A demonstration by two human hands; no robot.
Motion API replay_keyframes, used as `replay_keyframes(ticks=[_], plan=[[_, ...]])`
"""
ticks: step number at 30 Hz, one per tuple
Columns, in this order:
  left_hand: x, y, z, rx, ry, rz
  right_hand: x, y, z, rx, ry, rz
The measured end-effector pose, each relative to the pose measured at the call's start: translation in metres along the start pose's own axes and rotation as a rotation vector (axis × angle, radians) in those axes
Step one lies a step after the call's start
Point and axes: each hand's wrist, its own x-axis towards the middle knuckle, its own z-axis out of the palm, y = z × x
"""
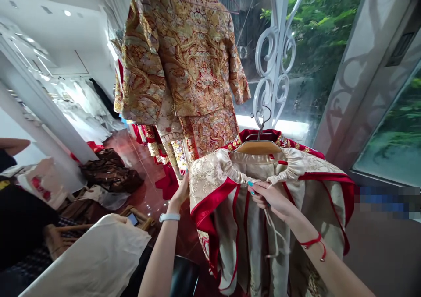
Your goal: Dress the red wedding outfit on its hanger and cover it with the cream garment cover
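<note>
Head view: your right hand (270, 199) pinches the drawstring (275, 234) at frame centre; your left hand (180, 195) grips the left edge of the skirt (230, 227), which hangs lengthwise downward.

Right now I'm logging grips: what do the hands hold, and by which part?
Both hold the cream, red-trimmed garment on the wooden hanger: the left hand grips its upper left edge, the right hand pinches its gathered waistband.

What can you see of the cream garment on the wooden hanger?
The cream garment, embroidered and satin-looking, with red trim and red lining, hangs from a wooden hanger. Its gathered waist is drawn by a pale cord that dangles down the front. The right hand pinches the gathers; the left hand touches its side edge.
</note>
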Motion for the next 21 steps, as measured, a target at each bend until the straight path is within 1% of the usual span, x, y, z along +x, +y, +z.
replay_keyframes(ticks=[3,6,8,10,11,13,15,17,18,19,21], plan=[[-0.002,-0.005,-0.004,-0.041,0.025,-0.079,-0.002,0.0,0.0,-0.012,0.034,-0.017],[0.011,0.006,-0.011,-0.082,0.091,-0.104,-0.002,-0.004,-0.002,-0.06,0.046,-0.033],[0.023,0.022,-0.015,-0.104,0.166,-0.08,-0.001,-0.007,-0.002,-0.118,0.067,-0.066],[0.033,0.044,-0.018,-0.117,0.241,-0.038,0.003,-0.007,-0.001,-0.168,0.094,-0.085],[0.036,0.057,-0.019,-0.117,0.279,-0.003,0.005,-0.006,0.0,-0.18,0.103,-0.084],[0.037,0.084,-0.019,-0.089,0.36,0.125,0.008,-0.001,0.005,-0.183,0.12,-0.082],[0.029,0.108,-0.019,-0.012,0.447,0.31,0.011,0.006,0.01,-0.159,0.131,-0.086],[0.012,0.119,-0.021,0.1,0.504,0.465,0.013,0.012,0.015,-0.116,0.133,-0.086],[0.001,0.118,-0.024,0.155,0.518,0.506,0.013,0.015,0.017,-0.09,0.128,-0.078],[-0.01,0.113,-0.028,0.205,0.519,0.52,0.013,0.018,0.018,-0.064,0.12,-0.067],[-0.027,0.092,-0.037,0.265,0.473,0.476,0.014,0.022,0.018,-0.028,0.1,-0.047]])
